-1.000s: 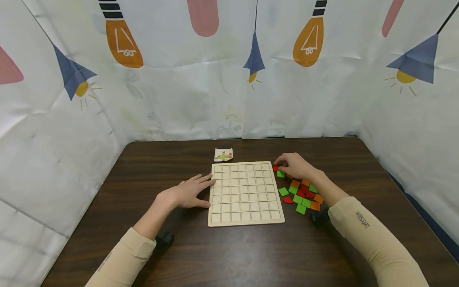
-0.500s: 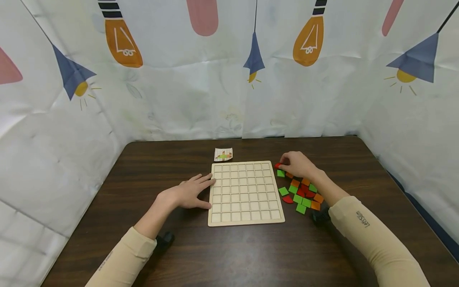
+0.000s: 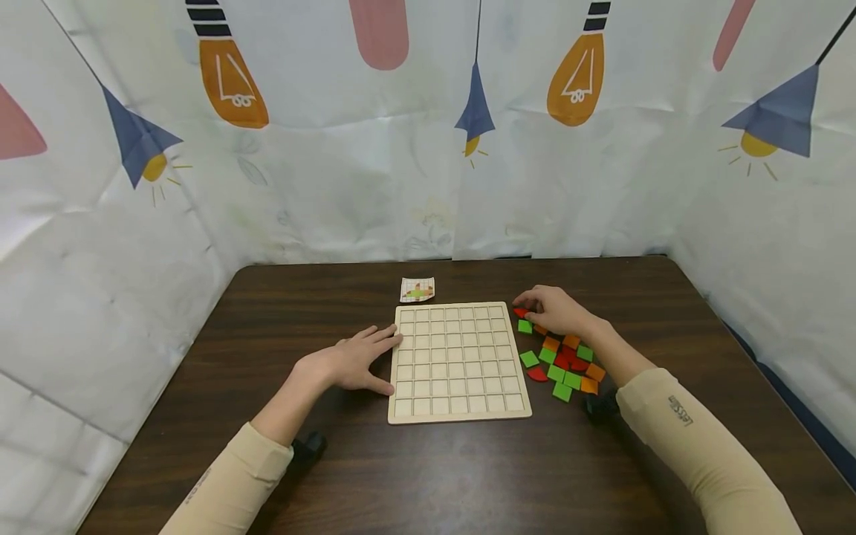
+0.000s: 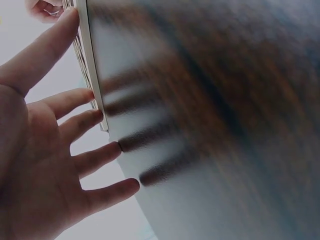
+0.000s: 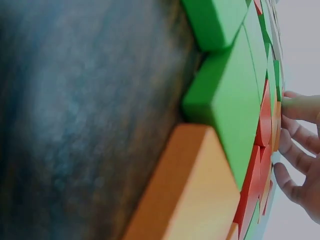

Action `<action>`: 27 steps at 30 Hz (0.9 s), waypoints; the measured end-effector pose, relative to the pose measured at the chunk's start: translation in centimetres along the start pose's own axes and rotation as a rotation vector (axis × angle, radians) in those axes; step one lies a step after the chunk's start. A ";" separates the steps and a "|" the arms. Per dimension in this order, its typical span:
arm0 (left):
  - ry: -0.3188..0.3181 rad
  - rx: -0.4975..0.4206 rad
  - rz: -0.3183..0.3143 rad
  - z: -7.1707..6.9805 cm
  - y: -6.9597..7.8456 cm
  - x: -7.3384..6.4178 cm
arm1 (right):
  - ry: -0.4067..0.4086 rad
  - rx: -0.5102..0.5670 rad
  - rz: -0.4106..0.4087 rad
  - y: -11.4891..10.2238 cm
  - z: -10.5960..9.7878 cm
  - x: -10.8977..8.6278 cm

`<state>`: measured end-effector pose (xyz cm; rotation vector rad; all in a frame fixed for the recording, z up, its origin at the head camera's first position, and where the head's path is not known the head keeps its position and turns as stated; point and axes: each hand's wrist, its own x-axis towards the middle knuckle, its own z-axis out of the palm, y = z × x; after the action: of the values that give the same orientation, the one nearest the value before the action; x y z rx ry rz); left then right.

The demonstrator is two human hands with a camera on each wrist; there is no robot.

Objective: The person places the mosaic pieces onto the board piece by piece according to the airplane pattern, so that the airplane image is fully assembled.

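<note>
A square wooden grid board lies on the dark table. My left hand rests at the board's left edge with fingers spread; in the left wrist view, that hand's thumb and some fingertips touch the rim. Off the board's far right corner, my right hand has thumb and fingers bent around a small red piece, partly hidden by them. Just below sits a green square tile. In the right wrist view, the hand shows at the far end of the tiles.
Right of the board lies a loose pile of green tiles, orange tiles and red pieces, under and beside the right forearm. A small pattern card lies behind the board. A printed white curtain surrounds the table.
My right fingers went a little right, then back left; the red piece now lies slightly farther right than a second ago. The left hand and the board have stayed in place.
</note>
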<state>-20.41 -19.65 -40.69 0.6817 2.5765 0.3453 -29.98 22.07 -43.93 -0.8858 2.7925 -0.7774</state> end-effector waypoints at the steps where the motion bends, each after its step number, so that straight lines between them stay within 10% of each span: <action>1: 0.001 -0.001 -0.001 0.0 0.0 0.0 | -0.001 0.006 0.002 0.0 0.0 0.0; 27: -0.018 -0.015 -0.035 0.1 0.1 0.1 | -0.026 0.040 0.059 -0.2 0.3 0.3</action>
<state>-20.41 -19.44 -40.78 0.6310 2.5633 0.3456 -30.09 21.60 -44.02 -0.7972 2.7572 -0.8040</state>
